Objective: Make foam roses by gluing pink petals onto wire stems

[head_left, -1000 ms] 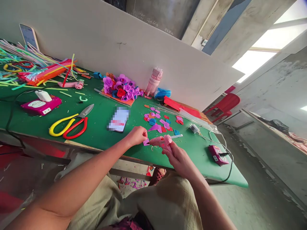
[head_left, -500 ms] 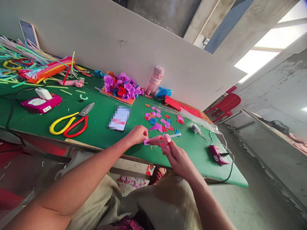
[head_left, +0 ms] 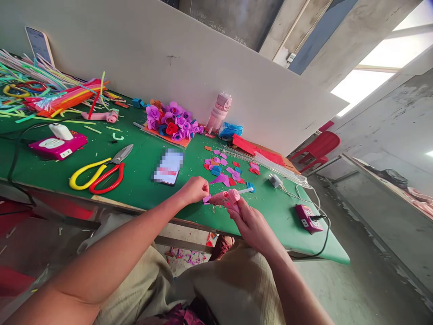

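My right hand (head_left: 252, 221) is wrapped round the handle of a pink hot glue gun (head_left: 221, 199), with a whitish glue stick (head_left: 246, 191) poking out of its rear. The nozzle points left and meets a small purple petal piece (head_left: 206, 199). My left hand (head_left: 196, 189) is closed, pinching that petal piece between thumb and fingers near the table's front edge. Just beyond the glue gun lie loose purple, red, blue and orange petal pieces (head_left: 233, 173). Further back, finished-looking purple and red flowers (head_left: 174, 121) sit heaped on an orange sheet.
Yellow-and-red-handled scissors (head_left: 107, 170) and a phone (head_left: 168, 167) lie on the green table (head_left: 142, 149). Pipe cleaners (head_left: 64, 97) and a second pink glue gun (head_left: 101, 116) are at left. Magenta power sockets (head_left: 309, 219) with a cord stand at right. A pink bottle (head_left: 219, 113) stands behind.
The glue gun's rear has shifted very slightly to the left with my right hand. My left hand and the petal piece look unmoved.
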Available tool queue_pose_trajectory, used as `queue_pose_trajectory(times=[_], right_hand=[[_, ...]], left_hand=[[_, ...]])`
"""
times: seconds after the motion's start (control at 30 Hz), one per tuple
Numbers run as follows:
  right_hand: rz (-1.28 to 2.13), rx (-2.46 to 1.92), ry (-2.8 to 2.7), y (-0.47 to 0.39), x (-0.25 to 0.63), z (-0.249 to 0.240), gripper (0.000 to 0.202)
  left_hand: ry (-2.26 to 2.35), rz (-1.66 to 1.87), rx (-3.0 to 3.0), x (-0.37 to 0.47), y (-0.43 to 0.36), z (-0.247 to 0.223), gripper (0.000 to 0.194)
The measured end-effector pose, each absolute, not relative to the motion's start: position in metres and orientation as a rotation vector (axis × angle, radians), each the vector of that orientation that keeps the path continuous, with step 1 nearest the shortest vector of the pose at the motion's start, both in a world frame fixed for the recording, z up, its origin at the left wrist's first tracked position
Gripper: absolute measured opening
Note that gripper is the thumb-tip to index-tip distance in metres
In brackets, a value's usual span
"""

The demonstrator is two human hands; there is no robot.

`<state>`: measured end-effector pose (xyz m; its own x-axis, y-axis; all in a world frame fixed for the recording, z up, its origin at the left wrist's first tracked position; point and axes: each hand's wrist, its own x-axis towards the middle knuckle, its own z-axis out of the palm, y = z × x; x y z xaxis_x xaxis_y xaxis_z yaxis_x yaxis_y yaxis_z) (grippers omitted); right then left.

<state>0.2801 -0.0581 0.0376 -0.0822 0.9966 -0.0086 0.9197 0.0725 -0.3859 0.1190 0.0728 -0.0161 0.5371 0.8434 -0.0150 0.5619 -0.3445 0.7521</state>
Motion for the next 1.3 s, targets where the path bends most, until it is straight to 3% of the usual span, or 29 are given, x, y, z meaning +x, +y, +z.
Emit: queue_pose_trajectory(times=[1.3], right_hand=[[0.394,-2.005,-2.077,-0.0560,0.2844,0.0453,0.022]], left_hand=[[1.132,0.488,2.069,0.1191,0.0730,-0.0158,0.013]])
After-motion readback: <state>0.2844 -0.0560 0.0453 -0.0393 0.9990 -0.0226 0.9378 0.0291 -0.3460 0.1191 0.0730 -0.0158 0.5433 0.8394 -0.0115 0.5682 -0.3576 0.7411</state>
